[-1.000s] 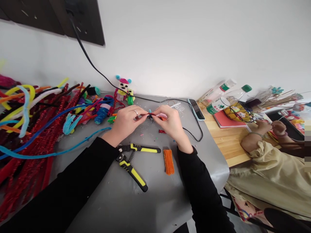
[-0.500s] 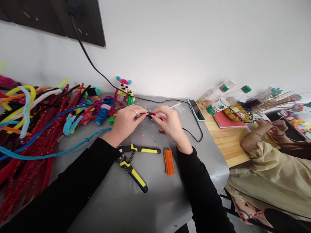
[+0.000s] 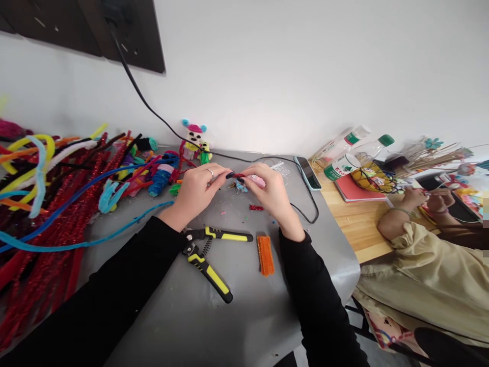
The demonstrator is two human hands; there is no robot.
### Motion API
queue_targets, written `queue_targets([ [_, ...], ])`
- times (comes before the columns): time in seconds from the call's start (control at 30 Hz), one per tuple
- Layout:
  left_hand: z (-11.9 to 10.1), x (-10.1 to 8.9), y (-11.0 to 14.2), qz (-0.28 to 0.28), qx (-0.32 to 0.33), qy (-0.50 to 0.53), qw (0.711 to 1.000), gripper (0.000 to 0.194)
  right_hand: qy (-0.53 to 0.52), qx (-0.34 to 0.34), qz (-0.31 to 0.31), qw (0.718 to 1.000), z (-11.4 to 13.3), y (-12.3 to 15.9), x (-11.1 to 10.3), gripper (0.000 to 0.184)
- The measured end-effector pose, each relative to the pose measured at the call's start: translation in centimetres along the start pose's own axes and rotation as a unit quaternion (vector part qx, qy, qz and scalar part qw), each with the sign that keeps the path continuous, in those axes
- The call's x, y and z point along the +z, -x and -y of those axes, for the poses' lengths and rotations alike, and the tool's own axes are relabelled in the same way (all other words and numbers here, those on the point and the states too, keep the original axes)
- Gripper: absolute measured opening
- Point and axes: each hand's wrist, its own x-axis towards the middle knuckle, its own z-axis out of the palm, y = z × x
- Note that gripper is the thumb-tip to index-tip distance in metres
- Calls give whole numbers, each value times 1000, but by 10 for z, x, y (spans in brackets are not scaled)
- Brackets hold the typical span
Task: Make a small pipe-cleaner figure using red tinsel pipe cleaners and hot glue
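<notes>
Between my fingertips is a short red glittery pipe cleaner [image 3: 239,176], partly hidden by the fingers. My left hand [image 3: 200,189] pinches its left end, and my right hand [image 3: 267,189] pinches its right end. Just under the fingers lies a small light-blue piece [image 3: 241,187]. Another short red piece [image 3: 256,207] rests on the grey table below my right hand. Nearer to me lie pliers with yellow and black handles [image 3: 214,260], handles spread, and a bundle of short orange pipe cleaners [image 3: 266,256].
Many long pipe cleaners [image 3: 72,224] heap at the left. Small pipe-cleaner figures [image 3: 194,140] stand by the wall. A black cable [image 3: 164,121] runs across to the phone [image 3: 307,172]. Bottles [image 3: 340,165] and a red notebook [image 3: 359,189] are at the right, beside another person's hands [image 3: 410,199].
My fingertips have drawn slightly apart, so more of the red pipe cleaner shows. The light-blue piece beneath is easier to see. Pliers and orange bundle stay where they were.
</notes>
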Motion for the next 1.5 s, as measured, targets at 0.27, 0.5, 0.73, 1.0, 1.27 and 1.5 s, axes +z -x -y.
queue_targets([
  [0.27,-4,-2,-2,38,-94,52,993,35,-42,37,9,998,2,0,0,11],
  [0.5,-3,-2,-1,-11,-77,0,997,30,-73,97,9,993,7,0,1,17],
  [0.73,-4,3,2,-72,68,-87,991,21,-49,106,-16,993,11,-1,5,21],
  [1.0,2,5,5,-16,78,-98,992,23,-37,119,-9,992,15,0,9,22],
  [1.27,2,7,6,-11,111,-128,985,22,-31,120,-8,992,14,0,10,23],
  [1.5,3,6,5,18,58,-112,992,17,-32,111,6,993,12,0,13,17],
])
